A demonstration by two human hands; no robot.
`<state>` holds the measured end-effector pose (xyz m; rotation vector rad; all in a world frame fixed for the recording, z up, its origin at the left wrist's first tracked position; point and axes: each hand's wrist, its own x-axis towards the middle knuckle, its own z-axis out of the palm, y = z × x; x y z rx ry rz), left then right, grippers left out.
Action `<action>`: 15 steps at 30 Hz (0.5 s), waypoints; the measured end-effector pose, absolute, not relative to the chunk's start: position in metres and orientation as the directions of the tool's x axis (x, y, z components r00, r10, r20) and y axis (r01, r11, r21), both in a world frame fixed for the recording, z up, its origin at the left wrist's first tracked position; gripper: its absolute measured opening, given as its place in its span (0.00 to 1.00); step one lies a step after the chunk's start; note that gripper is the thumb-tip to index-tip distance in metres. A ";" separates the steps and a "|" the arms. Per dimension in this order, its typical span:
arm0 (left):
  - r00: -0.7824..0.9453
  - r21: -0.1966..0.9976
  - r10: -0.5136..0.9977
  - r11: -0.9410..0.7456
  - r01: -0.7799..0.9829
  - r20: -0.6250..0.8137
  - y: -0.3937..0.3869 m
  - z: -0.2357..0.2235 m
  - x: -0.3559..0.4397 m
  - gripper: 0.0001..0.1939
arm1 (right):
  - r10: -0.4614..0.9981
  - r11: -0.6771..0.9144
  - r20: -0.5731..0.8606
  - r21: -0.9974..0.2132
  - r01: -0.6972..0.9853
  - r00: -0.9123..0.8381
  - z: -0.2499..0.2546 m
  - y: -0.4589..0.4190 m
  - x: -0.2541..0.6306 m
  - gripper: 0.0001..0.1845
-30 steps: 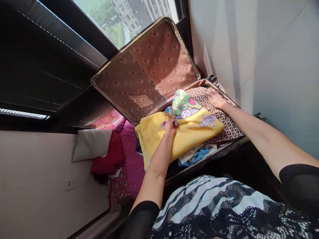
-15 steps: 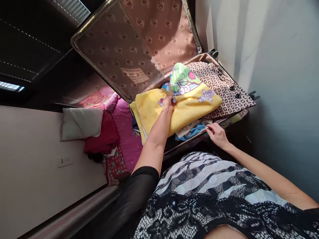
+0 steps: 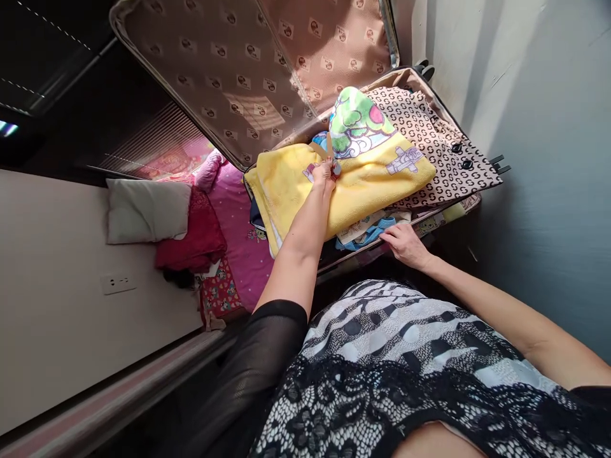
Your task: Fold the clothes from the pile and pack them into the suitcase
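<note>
Before you, the folded cloth is yellow, printed in green, pink, white and lilac. The strap is tan. You have a suitcase lining in brownish pink, bearing repeated pale squares with dark emblems. The patterned fabric is pale pink with black S-like motifs; the strip of cloth is blue. Your top shows black and white bands under black lace. Beyond, you note a magenta bedspread and a pale grey pillow.
</note>
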<state>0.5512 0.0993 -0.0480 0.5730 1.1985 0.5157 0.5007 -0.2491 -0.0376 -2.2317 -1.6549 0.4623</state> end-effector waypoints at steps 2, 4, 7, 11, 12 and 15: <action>0.277 0.669 0.658 0.740 -0.066 -0.700 0.098 -0.047 0.551 0.14 | 0.965 -0.248 -0.186 -0.435 0.866 0.184 -0.036 -0.227 0.517 0.23; 0.279 0.680 0.666 0.731 -0.061 -0.692 0.097 -0.046 0.551 0.14 | 0.963 -0.213 -0.250 -0.472 0.856 0.102 -0.039 -0.209 0.536 0.29; 0.287 0.682 0.667 0.729 -0.059 -0.688 0.097 -0.047 0.551 0.14 | 0.969 -0.104 -0.241 -0.584 0.805 -0.050 -0.047 -0.191 0.562 0.36; 0.284 0.672 0.664 0.736 -0.085 -0.691 0.096 -0.050 0.551 0.13 | 0.958 -0.069 -0.266 -0.583 0.810 -0.109 -0.045 -0.177 0.573 0.35; 0.285 0.668 0.663 0.738 -0.095 -0.692 0.096 -0.050 0.551 0.12 | 0.959 -0.099 -0.275 -0.536 0.839 -0.063 -0.042 -0.175 0.571 0.33; 0.271 0.657 0.670 0.739 -0.150 -0.691 0.096 -0.055 0.551 0.13 | 0.950 -0.233 -0.281 -0.346 0.909 0.136 -0.033 -0.167 0.559 0.26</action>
